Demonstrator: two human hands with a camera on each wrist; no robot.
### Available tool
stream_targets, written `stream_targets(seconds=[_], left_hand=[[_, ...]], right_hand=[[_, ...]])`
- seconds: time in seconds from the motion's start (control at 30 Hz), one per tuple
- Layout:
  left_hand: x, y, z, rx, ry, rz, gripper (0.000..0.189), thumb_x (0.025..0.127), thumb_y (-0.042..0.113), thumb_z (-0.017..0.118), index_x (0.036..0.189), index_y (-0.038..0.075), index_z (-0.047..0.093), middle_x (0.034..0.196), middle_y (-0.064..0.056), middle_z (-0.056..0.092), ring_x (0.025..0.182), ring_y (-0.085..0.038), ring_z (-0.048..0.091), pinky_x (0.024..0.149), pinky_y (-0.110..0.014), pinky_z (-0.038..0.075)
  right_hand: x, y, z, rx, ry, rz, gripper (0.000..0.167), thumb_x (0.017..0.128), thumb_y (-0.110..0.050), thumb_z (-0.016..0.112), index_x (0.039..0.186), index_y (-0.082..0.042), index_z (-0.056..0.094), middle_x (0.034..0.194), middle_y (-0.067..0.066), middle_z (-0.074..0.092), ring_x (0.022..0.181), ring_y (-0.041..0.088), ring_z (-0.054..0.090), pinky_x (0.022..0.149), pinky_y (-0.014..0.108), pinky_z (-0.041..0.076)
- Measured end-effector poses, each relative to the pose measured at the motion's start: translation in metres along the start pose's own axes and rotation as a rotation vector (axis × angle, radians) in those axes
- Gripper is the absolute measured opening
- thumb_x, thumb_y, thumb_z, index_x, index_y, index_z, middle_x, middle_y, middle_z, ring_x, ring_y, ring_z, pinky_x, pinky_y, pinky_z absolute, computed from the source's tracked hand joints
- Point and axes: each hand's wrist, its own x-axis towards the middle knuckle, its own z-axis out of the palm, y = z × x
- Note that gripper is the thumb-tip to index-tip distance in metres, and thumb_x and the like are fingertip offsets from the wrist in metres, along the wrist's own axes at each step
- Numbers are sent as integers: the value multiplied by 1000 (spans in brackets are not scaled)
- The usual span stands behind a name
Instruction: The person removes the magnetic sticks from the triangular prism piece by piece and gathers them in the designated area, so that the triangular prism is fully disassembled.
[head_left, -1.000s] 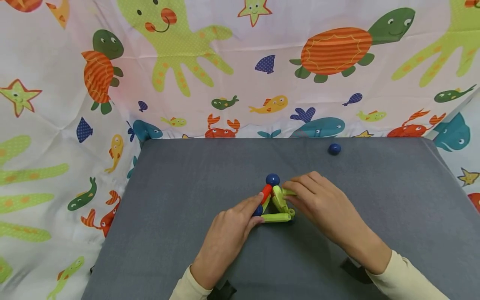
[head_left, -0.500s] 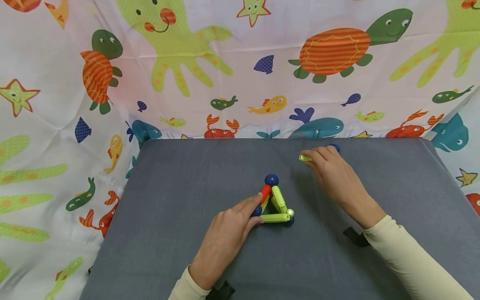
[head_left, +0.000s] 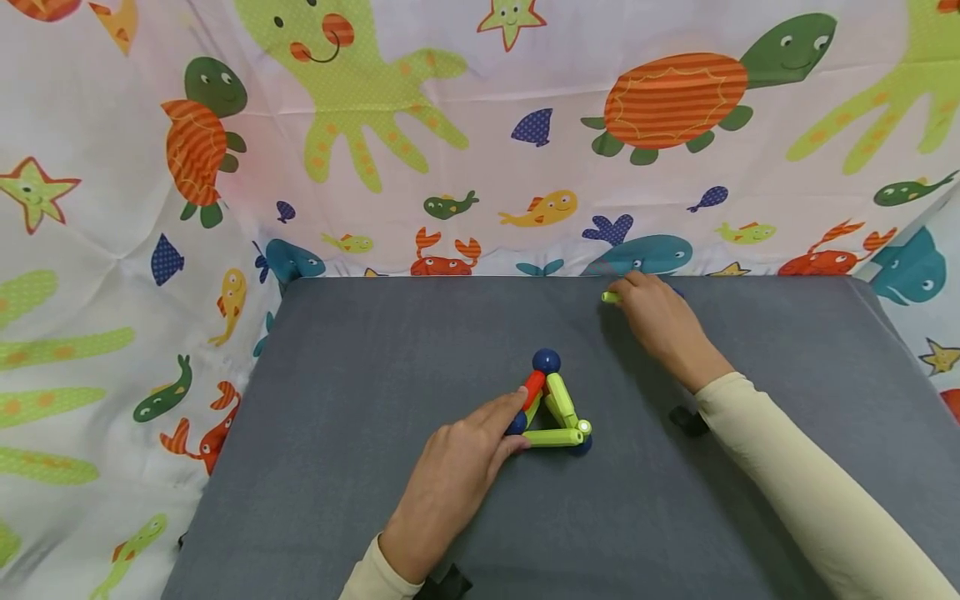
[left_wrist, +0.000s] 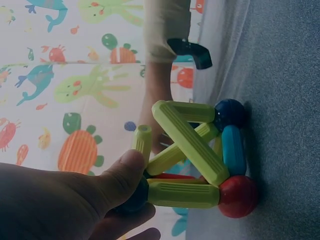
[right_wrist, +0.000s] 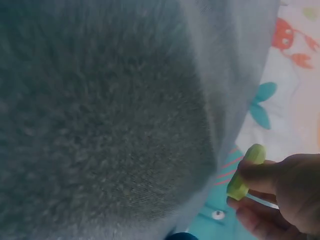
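A frame of magnetic building rods and balls (head_left: 561,397) stands on the grey table, with lime green rods, a red rod and blue balls. In the left wrist view it also shows a light blue rod (left_wrist: 234,150) and a red ball (left_wrist: 238,196) low against the cloth. My left hand (head_left: 453,467) pinches a blue ball (left_wrist: 134,196) at the frame's left corner between thumb and fingers. Near the table's back edge, my right hand (head_left: 660,325) pinches a loose lime green rod (right_wrist: 246,172) in its fingertips, apart from the frame.
A loose blue ball (right_wrist: 181,236) lies by the back edge, mostly hidden behind my right hand in the head view. Grey cloth covers the table (head_left: 360,358). A sea-animal printed curtain (head_left: 480,125) hangs behind and at the left.
My right hand has moved from the frame to the table's back edge, carrying the lime green rod away. My left hand has stayed on the frame.
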Motion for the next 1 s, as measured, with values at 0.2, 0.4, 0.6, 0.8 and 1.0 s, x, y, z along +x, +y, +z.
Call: stream_targets(seconds=[0.2, 0.4, 0.6, 0.8, 1.0], left_hand=[[0, 2, -1, -2, -3, -5, 61, 97, 33, 75, 153, 15, 58, 140, -3, 69, 113, -17, 74, 90, -36, 62], [0, 3, -1, -4, -5, -5, 61, 98, 35, 74, 153, 15, 58, 141, -3, 68, 114, -17, 74, 90, -36, 62], [1, 3, -2, 2, -2, -11, 60, 97, 32, 76, 152, 15, 59, 140, -3, 69, 113, -17, 74, 88, -37, 63], [2, 3, -2, 9, -7, -7, 60, 98, 34, 74, 153, 15, 58, 140, -3, 69, 112, -16, 74, 88, -36, 63], [3, 2, -3, 1, -10, -15, 61, 97, 33, 75, 153, 15, 59, 140, -3, 69, 113, -17, 74, 90, -36, 62]], right_hand=[[12, 9, 10, -24, -60, 28, 13, 103, 1, 64, 110, 4, 75, 101, 23, 67, 94, 45, 68, 80, 61, 57], [14, 16, 15, -39, -72, 28, 12, 102, 2, 64, 108, 3, 75, 98, 23, 66, 89, 45, 68, 76, 62, 56], [14, 19, 18, -94, -50, -1, 14, 102, 2, 65, 112, 3, 74, 102, 23, 68, 89, 43, 68, 78, 60, 57], [6, 4, -3, -90, -78, 19, 28, 99, -9, 74, 124, 4, 71, 114, 23, 69, 99, 41, 68, 85, 58, 56], [-19, -43, -43, 85, -116, 94, 43, 104, -35, 69, 135, -5, 70, 128, 16, 72, 109, 34, 72, 89, 57, 59]])
